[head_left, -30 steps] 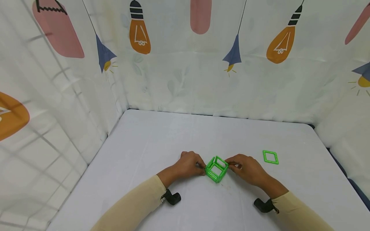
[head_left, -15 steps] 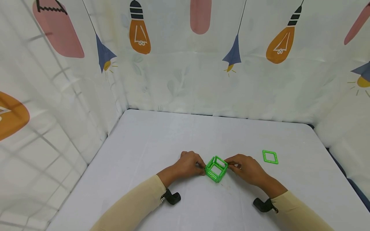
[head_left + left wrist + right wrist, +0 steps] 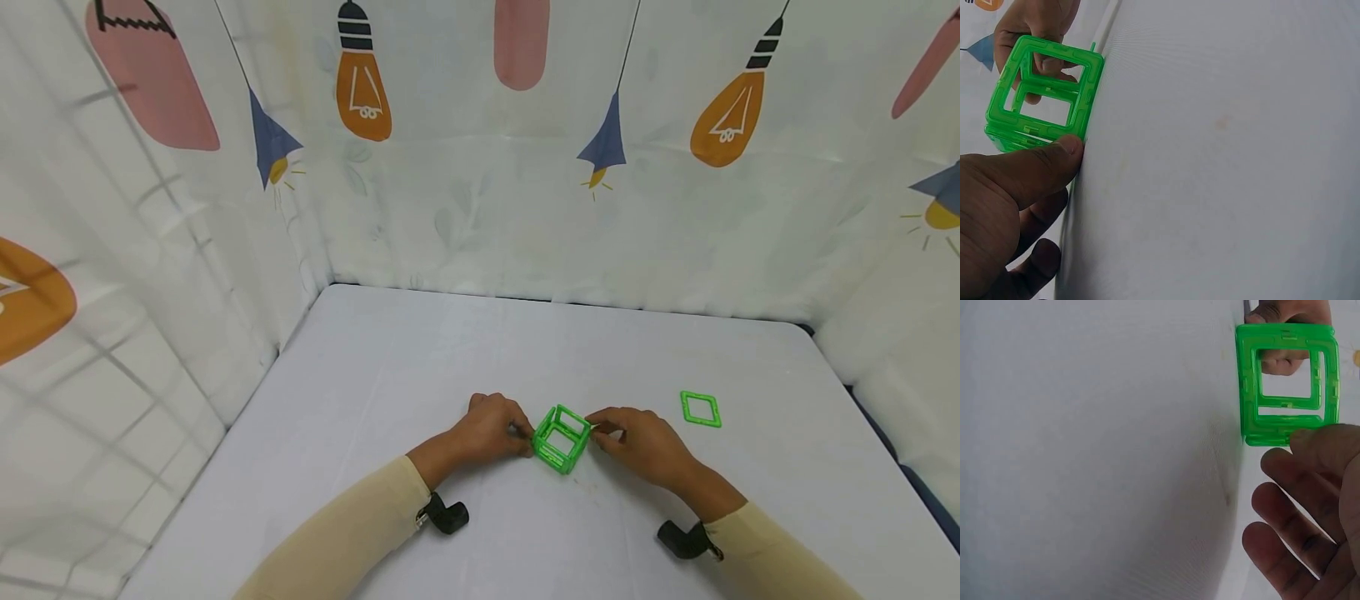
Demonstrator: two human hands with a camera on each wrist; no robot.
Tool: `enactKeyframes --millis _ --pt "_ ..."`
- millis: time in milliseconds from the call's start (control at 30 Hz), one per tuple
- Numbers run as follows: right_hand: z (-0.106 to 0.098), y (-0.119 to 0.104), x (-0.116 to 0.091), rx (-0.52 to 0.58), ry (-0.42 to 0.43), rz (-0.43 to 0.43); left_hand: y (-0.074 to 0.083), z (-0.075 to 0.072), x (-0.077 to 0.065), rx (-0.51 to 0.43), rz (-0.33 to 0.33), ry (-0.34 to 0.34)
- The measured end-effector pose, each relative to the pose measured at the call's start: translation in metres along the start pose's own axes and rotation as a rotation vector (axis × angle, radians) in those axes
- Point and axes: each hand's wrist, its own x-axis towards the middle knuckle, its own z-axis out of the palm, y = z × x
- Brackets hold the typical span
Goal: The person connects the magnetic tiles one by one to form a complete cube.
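Note:
An open-framed cube of green square magnetic tiles stands on the table between my two hands. My left hand pinches its left corner; in the left wrist view the thumb presses a lower edge of the cube. On the opposite side my right hand holds the right corner with thumb and fingertips. The right wrist view shows that thumb against the cube's frame, the other visible fingers loosely bent below it. A single green square tile lies flat beyond the right hand.
The white table has a raised-looking far edge against a white curtain printed with bulbs and lamps. Curtain also hangs along the left and right sides. A black wrist camera sits on the left wrist, another black camera on the right.
The right hand has lowered slightly and its fingers have shifted a little at the cube's corner. The left hand, the cube and the loose tile stay practically where they were.

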Motion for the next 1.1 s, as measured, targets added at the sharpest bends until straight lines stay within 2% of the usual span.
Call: enactKeyframes --millis 167,300,433,667,900,1100 --pt "0.001 -0.003 -0.004 0.038 -0.042 -0.005 0.001 0.000 0.000 0.022 0.017 0.002" --pt "0.001 -0.004 -0.007 0.020 -0.072 0.000 0.003 0.000 -0.001 0.043 0.027 -0.007" --pt "0.004 -0.003 -0.005 -0.007 -0.093 0.002 0.007 0.001 0.000 0.054 -0.005 -0.014" --pt "0.008 -0.005 -0.003 -0.032 -0.057 0.007 0.012 0.005 0.001 0.041 -0.074 -0.010" --pt "0.009 -0.004 -0.002 -0.047 -0.055 0.009 0.012 0.005 0.002 0.058 -0.027 -0.014" --pt "0.010 -0.003 -0.001 -0.043 -0.041 -0.008 0.013 0.003 0.002 0.048 -0.030 -0.015"
